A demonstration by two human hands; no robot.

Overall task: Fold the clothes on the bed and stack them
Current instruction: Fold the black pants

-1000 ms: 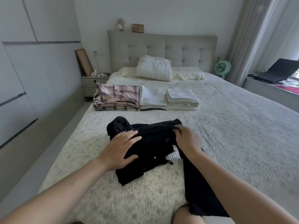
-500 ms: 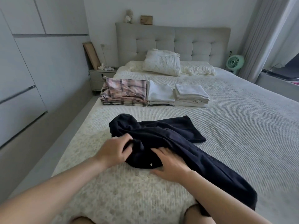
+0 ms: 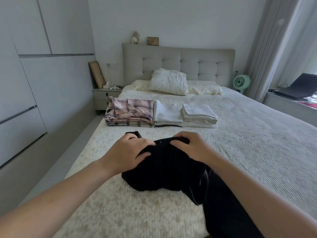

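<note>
While both hands work at the near end of the bed [image 3: 248, 134], a black garment [image 3: 169, 170] lies bunched on the bedspread in front of the person, its far edge under their fingers and a long part trailing off toward the lower right, past the right forearm. The left hand [image 3: 130, 152] rests on the left side of the bundle with its fingers curled into the cloth, thumb laid on top, gripping the fabric. The right hand [image 3: 192, 146] sits just beside it on the far edge, fingers bent and pinching the dark cloth. The two hands are near each other but apart.

Farther up the bed, three folded piles stand in a row, touching side by side: a plaid stack [image 3: 131, 114] on the left, a white stack [image 3: 167, 115] in the middle and another pale stack [image 3: 199, 115] on the right. Behind them a pillow [image 3: 169, 82] leans at the padded headboard [image 3: 178, 62]. A nightstand [image 3: 104, 97] stands left of the bed, a green fan [image 3: 241, 82] to its right, and a laptop [image 3: 298, 87] lies on the ledge by the curtain.
</note>
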